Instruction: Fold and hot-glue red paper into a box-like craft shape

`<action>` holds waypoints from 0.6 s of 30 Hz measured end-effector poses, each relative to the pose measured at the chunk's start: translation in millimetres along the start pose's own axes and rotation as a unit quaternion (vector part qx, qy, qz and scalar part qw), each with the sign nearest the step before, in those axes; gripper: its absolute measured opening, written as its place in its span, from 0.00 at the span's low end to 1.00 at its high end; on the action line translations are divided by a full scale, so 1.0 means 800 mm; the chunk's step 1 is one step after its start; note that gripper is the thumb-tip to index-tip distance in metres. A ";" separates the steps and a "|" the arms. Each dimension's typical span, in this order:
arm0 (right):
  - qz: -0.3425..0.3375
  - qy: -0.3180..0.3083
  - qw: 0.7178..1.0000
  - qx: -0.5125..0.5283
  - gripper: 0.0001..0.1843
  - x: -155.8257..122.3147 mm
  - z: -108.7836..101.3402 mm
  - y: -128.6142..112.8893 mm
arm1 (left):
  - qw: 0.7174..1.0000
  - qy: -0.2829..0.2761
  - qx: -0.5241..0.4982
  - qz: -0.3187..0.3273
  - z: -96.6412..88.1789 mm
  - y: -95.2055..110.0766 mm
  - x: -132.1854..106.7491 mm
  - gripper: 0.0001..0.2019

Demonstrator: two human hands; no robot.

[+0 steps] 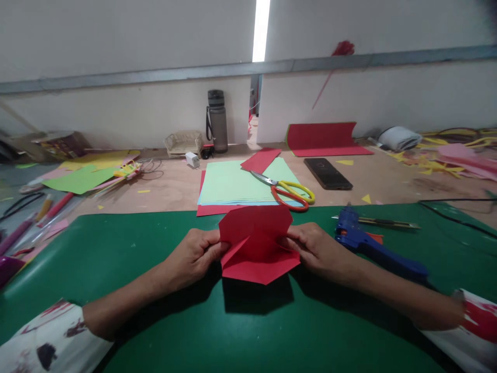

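Observation:
A folded piece of red paper (258,233) is held up over the green mat (155,331), its upper and lower flaps spread apart. My left hand (198,254) pinches its left edge between thumb and fingers. On the opposite edge, my right hand (316,248) grips the paper the same way; some fingertips are hidden behind or inside the fold. Just beyond the paper lie scissors (289,192) with yellow and orange handles, resting on a stack of pale green sheets (229,181). A blue glue gun (365,241) lies right of my right hand.
A cutter knife (388,223) lies behind the glue gun. Farther back are a phone (328,173), a folded red sheet (324,140), a water bottle (218,122) and a tiny woven sofa (184,143). Coloured paper (85,178) and pens (56,209) clutter the left; a black cable (458,217) crosses the right.

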State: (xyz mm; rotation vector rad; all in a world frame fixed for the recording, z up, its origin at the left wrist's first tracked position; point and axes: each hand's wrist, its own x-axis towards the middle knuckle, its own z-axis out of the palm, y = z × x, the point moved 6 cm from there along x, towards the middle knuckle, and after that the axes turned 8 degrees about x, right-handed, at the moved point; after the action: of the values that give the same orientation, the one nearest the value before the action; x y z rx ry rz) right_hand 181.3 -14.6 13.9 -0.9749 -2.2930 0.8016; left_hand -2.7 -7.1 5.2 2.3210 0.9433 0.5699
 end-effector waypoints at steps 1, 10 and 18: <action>-0.008 0.002 1.000 -0.003 0.11 0.000 0.001 -0.001 | 1.000 0.010 0.013 0.015 -0.001 0.000 0.000 0.14; -0.027 0.014 0.998 -0.048 0.11 -0.004 0.006 -0.004 | 0.992 0.033 0.107 0.061 -0.001 -0.006 -0.003 0.11; 0.092 -0.083 0.987 -0.099 0.09 -0.001 0.017 0.009 | 0.998 -0.037 0.045 -0.011 0.000 -0.012 0.003 0.11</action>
State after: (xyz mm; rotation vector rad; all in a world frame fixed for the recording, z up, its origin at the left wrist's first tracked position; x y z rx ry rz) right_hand 176.1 -15.2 -0.9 -1.2655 -2.4899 0.7652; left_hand -5.4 0.1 -0.6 2.3895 0.9772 0.4374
